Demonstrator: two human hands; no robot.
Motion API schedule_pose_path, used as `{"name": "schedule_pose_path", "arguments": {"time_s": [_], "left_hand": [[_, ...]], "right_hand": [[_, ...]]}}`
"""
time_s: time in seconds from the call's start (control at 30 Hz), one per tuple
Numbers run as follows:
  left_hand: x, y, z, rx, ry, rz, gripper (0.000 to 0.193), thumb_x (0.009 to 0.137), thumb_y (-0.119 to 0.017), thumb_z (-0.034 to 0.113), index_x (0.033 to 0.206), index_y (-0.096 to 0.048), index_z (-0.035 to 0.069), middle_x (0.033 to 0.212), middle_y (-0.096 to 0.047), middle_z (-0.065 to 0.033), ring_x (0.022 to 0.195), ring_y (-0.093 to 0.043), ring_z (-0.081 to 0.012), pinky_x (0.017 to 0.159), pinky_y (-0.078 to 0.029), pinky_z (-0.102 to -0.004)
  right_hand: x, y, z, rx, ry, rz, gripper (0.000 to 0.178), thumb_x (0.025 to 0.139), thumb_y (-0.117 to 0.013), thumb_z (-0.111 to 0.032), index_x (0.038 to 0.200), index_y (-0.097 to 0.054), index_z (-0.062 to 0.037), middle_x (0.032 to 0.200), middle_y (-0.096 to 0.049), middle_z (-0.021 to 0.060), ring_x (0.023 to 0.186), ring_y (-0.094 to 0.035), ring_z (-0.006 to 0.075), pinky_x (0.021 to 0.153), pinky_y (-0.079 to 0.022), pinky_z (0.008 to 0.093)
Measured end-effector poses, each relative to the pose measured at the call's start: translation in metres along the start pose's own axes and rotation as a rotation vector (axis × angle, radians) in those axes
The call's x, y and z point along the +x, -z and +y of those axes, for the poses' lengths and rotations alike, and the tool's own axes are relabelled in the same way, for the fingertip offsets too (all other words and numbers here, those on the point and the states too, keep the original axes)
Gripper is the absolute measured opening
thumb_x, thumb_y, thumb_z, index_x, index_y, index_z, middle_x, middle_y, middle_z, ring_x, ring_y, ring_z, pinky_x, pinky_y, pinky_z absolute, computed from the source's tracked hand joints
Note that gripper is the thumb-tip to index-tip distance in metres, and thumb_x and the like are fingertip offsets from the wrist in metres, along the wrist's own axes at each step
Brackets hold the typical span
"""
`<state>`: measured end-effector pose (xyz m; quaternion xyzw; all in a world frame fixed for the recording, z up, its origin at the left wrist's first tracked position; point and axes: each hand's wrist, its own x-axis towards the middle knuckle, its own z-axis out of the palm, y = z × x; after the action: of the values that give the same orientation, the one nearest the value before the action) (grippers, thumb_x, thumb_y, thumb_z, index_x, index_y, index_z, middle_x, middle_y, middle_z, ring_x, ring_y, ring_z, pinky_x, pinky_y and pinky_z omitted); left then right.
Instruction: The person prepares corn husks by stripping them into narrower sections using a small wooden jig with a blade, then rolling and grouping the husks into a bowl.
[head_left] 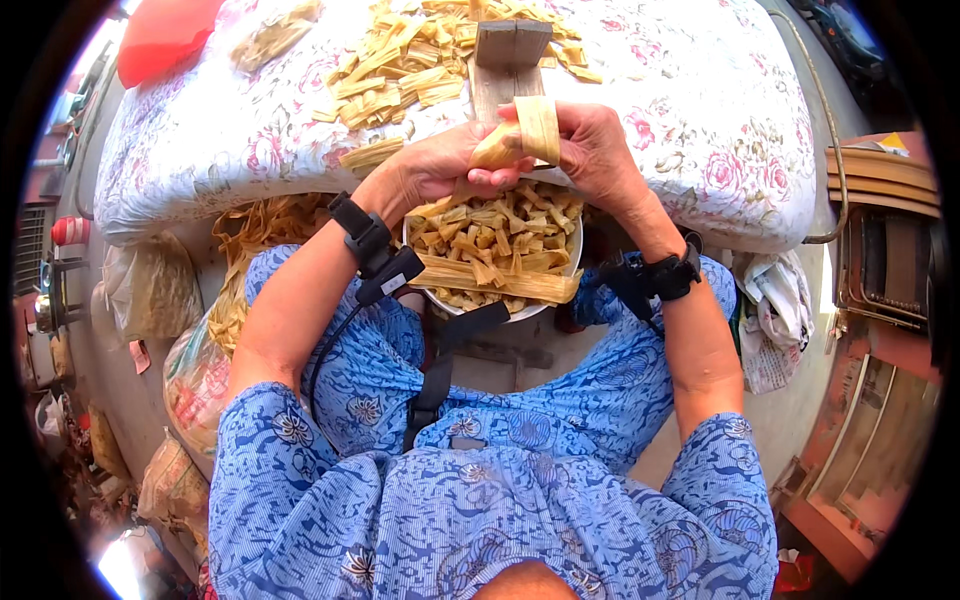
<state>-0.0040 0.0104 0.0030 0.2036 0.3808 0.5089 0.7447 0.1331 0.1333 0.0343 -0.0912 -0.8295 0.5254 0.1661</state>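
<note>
In front of me, my left hand (455, 160) and my right hand (592, 150) come together over the near edge of a cloth-covered table. Between them is a flat, yellow dried leaf strip (538, 128), bent into a loop. My left fingers close on its lower, folded part, while my right thumb and fingers pinch the loop's right side. Directly below stands a round white basin (577, 255) between my knees. It holds many small folded leaf pieces (480, 232), and longer strips (500, 280) lie across them.
A wooden stand (494, 85) with an upright block rises from the floral cloth (700, 90), just beyond my hands. Loose leaf pieces (400, 70) are heaped around it. A red bag (165, 40) sits far left; more leaf strips (240, 240) hang by my left knee.
</note>
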Motion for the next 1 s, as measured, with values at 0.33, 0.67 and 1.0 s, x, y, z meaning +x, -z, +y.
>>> {"name": "schedule_pose_path", "arguments": {"time_s": [0.33, 0.67, 1.0], "left_hand": [[0.004, -0.024, -0.007, -0.131, -0.154, 0.120, 0.016, 0.089, -0.050, 0.012, 0.098, -0.054, -0.001, 0.067, -0.054, -0.0049, 0.042, -0.040, -0.0021, 0.038, -0.032, -0.0126], [0.005, -0.028, -0.010, 0.258, -0.703, 0.548, 0.022, 0.091, -0.047, 0.016, 0.095, -0.059, -0.001, 0.077, -0.061, -0.0047, 0.056, -0.050, -0.0037, 0.049, -0.041, -0.0158], [0.001, -0.031, -0.005, 0.870, -0.654, 0.624, 0.027, 0.086, -0.056, 0.018, 0.104, -0.042, 0.005, 0.069, -0.062, -0.0025, 0.055, -0.054, -0.0071, 0.052, -0.044, -0.0186]], "right_hand": [[0.004, -0.002, 0.004, -0.365, 0.287, 0.063, 0.030, 0.071, -0.069, -0.020, 0.098, -0.065, -0.0104, 0.085, -0.062, 0.0054, 0.072, -0.057, 0.0140, 0.063, -0.047, 0.0258], [0.005, -0.012, 0.005, -0.238, 0.037, 0.260, 0.013, 0.074, -0.057, -0.014, 0.076, -0.066, -0.0050, 0.062, -0.059, 0.0095, 0.054, -0.056, 0.0208, 0.051, -0.044, 0.0303], [0.005, -0.022, 0.005, -0.237, 0.174, 0.254, 0.011, 0.071, -0.061, -0.012, 0.069, -0.065, -0.0029, 0.082, -0.063, 0.0098, 0.068, -0.059, 0.0232, 0.061, -0.046, 0.0314]]}}
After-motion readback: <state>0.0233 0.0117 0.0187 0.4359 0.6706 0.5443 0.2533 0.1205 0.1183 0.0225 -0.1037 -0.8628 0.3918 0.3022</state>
